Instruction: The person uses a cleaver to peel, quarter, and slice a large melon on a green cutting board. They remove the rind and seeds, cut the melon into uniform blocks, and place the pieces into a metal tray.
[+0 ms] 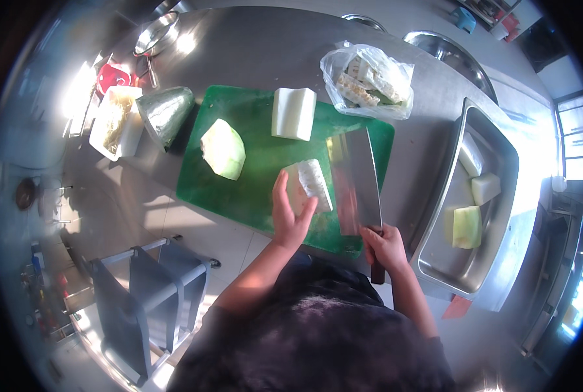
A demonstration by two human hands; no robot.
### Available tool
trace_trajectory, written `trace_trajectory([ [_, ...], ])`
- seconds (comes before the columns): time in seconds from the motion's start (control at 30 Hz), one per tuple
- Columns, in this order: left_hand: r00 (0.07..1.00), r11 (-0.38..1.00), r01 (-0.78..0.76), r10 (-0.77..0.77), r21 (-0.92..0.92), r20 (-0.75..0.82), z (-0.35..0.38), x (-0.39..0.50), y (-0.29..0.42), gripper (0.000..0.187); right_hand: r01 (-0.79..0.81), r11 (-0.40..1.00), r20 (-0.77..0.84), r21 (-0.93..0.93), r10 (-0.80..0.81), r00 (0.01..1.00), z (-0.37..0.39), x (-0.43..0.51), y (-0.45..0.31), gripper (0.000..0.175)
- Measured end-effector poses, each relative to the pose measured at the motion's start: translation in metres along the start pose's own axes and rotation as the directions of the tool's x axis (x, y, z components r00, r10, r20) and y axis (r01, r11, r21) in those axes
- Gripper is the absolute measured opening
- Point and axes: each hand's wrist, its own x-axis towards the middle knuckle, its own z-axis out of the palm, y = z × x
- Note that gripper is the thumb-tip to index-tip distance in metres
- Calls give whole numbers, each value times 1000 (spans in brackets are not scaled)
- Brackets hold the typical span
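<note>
On a green cutting board [262,191], my left hand [292,218] grips a pale chunk of winter melon [316,181], its seedy core side showing. My right hand [385,245] is closed around the dark handle of a wide cleaver [357,181], whose blade lies flat-looking just right of that chunk, apart from it. A peeled block of melon [294,113] rests at the board's far edge. Another piece [224,149], pale with a greenish side, lies on the left half. Beside the board's left edge sits a large unpeeled melon end [168,115] with dark green rind.
A steel pan [428,259] at right holds several melon pieces. Behind the board, a clear plastic bag [369,81] contains cut-off seedy cores. At left stand a white container [117,122] of shreds, a red item [114,76] and a metal bowl [159,34]. A grey cart [149,304] is lower left.
</note>
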Motion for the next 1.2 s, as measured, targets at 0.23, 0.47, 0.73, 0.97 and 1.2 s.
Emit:
trace_trajectory([
  [0.23, 985, 969, 171, -172, 178, -11, 33, 26, -9, 70, 0, 997, 35, 73, -2, 999, -2, 24, -29, 28],
  [0.47, 982, 979, 191, -191, 71, -2, 29, 20, -22, 67, -58, 982, 151, 180, 31, 988, -2, 40, -28, 23],
  [0.73, 967, 963, 253, -251, -92, 37, 24, 17, -27, 64, -73, 981, 182, 178, 40, 982, -1, 46, -30, 20],
  [0.97, 980, 969, 199, -196, -149, 32, 22, 15, -36, 64, -26, 968, 165, 251, -16, 986, 9, 49, -23, 20],
  [1.2, 984, 977, 178, -179, -115, 0, 25, 16, -37, 66, -35, 985, 180, 167, 4, 984, 5, 50, -37, 20],
])
